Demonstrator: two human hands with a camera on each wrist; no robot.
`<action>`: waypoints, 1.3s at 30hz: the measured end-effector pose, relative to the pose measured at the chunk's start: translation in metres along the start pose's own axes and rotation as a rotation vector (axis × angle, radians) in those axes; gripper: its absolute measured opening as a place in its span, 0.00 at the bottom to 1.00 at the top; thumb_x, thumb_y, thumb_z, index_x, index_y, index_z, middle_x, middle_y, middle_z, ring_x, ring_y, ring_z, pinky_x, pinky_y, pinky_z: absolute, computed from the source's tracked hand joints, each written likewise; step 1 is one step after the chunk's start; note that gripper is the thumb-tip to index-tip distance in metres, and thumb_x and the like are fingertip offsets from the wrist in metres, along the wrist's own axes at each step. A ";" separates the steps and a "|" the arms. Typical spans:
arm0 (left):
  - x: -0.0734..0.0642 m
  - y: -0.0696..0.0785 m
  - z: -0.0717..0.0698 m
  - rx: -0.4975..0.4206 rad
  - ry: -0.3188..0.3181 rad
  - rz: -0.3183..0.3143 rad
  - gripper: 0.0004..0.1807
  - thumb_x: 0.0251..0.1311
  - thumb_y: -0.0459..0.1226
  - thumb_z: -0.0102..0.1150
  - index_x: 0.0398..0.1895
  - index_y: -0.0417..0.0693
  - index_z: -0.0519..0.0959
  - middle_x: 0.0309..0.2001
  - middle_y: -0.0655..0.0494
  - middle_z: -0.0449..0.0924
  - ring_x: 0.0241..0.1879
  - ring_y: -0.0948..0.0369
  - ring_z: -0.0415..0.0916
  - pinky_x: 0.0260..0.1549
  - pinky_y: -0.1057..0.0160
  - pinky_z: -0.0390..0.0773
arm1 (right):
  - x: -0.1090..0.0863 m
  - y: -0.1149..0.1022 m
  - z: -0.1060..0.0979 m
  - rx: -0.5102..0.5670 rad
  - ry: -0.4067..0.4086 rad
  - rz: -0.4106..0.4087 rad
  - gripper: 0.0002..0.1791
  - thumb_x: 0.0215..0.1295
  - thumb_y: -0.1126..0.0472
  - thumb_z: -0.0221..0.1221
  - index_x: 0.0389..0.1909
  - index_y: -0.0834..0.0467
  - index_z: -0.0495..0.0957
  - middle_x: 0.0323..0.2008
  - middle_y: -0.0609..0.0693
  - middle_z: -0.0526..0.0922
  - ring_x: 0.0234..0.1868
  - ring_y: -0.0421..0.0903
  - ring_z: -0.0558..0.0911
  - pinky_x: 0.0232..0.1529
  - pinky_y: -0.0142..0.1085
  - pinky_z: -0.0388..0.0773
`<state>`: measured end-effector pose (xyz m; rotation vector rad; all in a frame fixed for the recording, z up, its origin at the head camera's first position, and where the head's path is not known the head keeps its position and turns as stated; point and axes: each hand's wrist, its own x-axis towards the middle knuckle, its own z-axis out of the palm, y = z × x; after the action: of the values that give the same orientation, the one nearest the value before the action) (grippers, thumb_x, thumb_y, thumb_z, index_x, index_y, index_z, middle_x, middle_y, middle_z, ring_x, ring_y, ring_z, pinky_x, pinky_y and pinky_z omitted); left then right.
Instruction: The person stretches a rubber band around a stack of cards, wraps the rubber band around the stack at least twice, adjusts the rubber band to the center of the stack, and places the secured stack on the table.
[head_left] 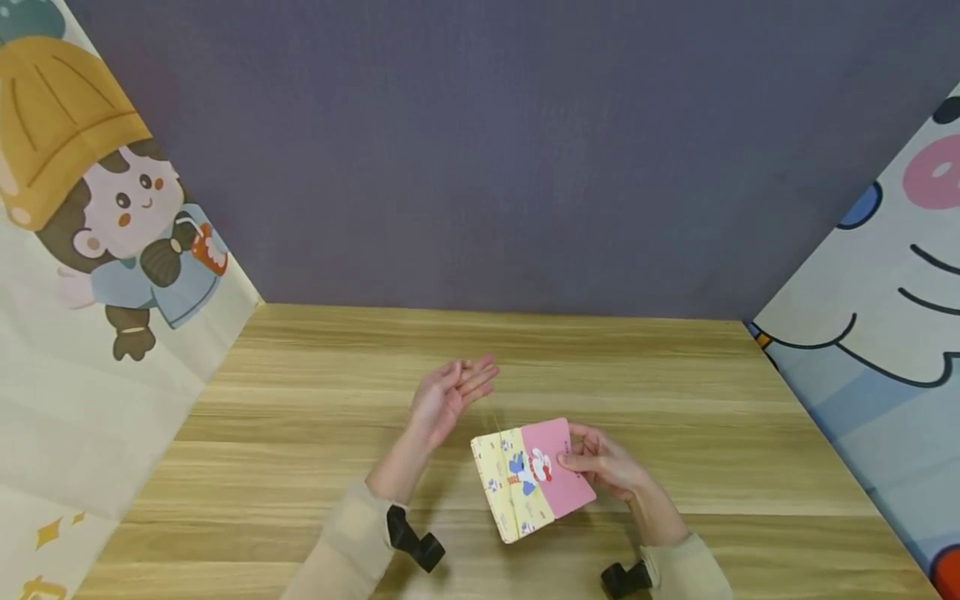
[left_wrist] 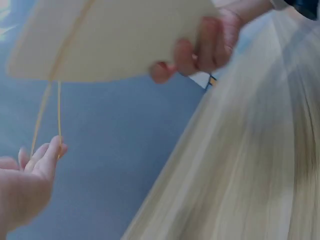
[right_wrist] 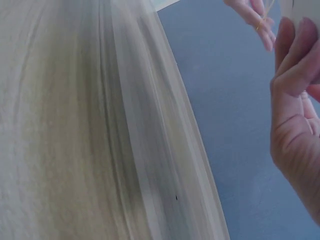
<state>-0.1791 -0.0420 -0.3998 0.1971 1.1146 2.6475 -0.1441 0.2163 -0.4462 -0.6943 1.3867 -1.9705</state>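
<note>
A small notebook with a yellow and pink cartoon cover is held tilted above the table. My right hand grips its pink side, the thumb on the cover and the fingers underneath. A thin tan elastic band runs across the notebook's yellow part and stretches away from its edge. My left hand is beyond the notebook to the left, palm showing and fingers extended, with the band looped over them. In the left wrist view, the notebook's pale underside shows the band crossing it.
The wood-grain table lies under both hands. A dark grey-blue panel rises behind it. Cartoon-printed sheets flank the table on the left and right. Black wrist cameras sit by the sleeves.
</note>
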 end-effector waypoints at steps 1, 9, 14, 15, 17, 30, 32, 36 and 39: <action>-0.001 -0.002 0.000 0.031 -0.024 0.032 0.11 0.66 0.27 0.28 0.35 0.35 0.66 0.58 0.29 0.56 0.58 0.39 0.55 0.56 0.48 0.61 | 0.000 0.000 0.000 0.003 -0.003 0.001 0.18 0.60 0.75 0.46 0.51 0.60 0.69 0.34 0.55 0.81 0.32 0.47 0.82 0.30 0.38 0.80; 0.000 -0.008 -0.003 0.335 -0.239 0.247 0.15 0.55 0.16 0.39 0.46 0.27 0.57 0.60 0.29 0.54 0.55 0.38 0.60 0.50 0.46 0.67 | 0.001 0.001 0.001 0.009 -0.018 -0.014 0.18 0.61 0.74 0.46 0.51 0.60 0.69 0.34 0.55 0.81 0.32 0.47 0.82 0.30 0.39 0.80; 0.000 -0.009 -0.005 0.488 -0.230 0.290 0.17 0.52 0.19 0.51 0.46 0.21 0.65 0.54 0.31 0.65 0.50 0.46 0.70 0.46 0.52 0.73 | 0.000 0.001 0.001 0.009 -0.022 -0.024 0.18 0.61 0.75 0.46 0.52 0.61 0.68 0.35 0.55 0.81 0.33 0.47 0.82 0.30 0.40 0.80; -0.001 -0.009 -0.006 0.508 -0.234 0.298 0.14 0.52 0.20 0.51 0.43 0.20 0.67 0.52 0.31 0.67 0.49 0.47 0.71 0.45 0.53 0.74 | 0.000 0.001 0.001 0.010 -0.018 -0.019 0.18 0.61 0.75 0.46 0.52 0.60 0.69 0.35 0.55 0.81 0.32 0.47 0.82 0.30 0.40 0.80; -0.001 -0.009 -0.006 0.544 -0.258 0.328 0.11 0.53 0.22 0.52 0.37 0.19 0.68 0.48 0.29 0.70 0.47 0.49 0.73 0.43 0.53 0.75 | 0.000 0.001 0.002 0.011 -0.009 -0.008 0.18 0.61 0.75 0.46 0.51 0.59 0.69 0.34 0.55 0.81 0.32 0.47 0.82 0.30 0.39 0.80; -0.017 0.006 0.017 0.890 -0.283 0.286 0.06 0.56 0.25 0.47 0.29 0.25 0.72 0.30 0.33 0.78 0.30 0.54 0.79 0.31 0.57 0.78 | 0.000 0.000 0.004 -0.005 -0.014 -0.068 0.19 0.61 0.77 0.44 0.52 0.62 0.68 0.35 0.57 0.81 0.33 0.48 0.82 0.30 0.39 0.80; -0.020 0.010 0.022 0.909 -0.269 0.256 0.07 0.57 0.25 0.48 0.33 0.25 0.71 0.32 0.32 0.78 0.32 0.55 0.79 0.32 0.58 0.78 | -0.001 0.000 0.005 -0.011 -0.005 -0.077 0.20 0.61 0.77 0.44 0.53 0.61 0.68 0.35 0.57 0.81 0.33 0.48 0.82 0.30 0.39 0.80; -0.022 0.011 0.027 0.915 -0.216 0.206 0.13 0.56 0.27 0.50 0.43 0.28 0.67 0.37 0.33 0.77 0.37 0.48 0.77 0.37 0.57 0.78 | -0.002 0.000 0.008 -0.032 0.041 -0.090 0.22 0.60 0.77 0.45 0.54 0.60 0.67 0.35 0.56 0.81 0.33 0.48 0.81 0.31 0.39 0.80; -0.024 0.013 0.031 0.910 -0.172 0.191 0.18 0.56 0.29 0.52 0.48 0.29 0.64 0.38 0.34 0.77 0.38 0.47 0.77 0.40 0.56 0.77 | -0.002 0.000 0.011 -0.057 0.081 -0.111 0.22 0.59 0.77 0.45 0.54 0.59 0.67 0.35 0.55 0.81 0.33 0.47 0.81 0.32 0.39 0.80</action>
<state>-0.1516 -0.0363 -0.3698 0.7025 2.2256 1.9980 -0.1349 0.2112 -0.4432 -0.7398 1.4859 -2.0725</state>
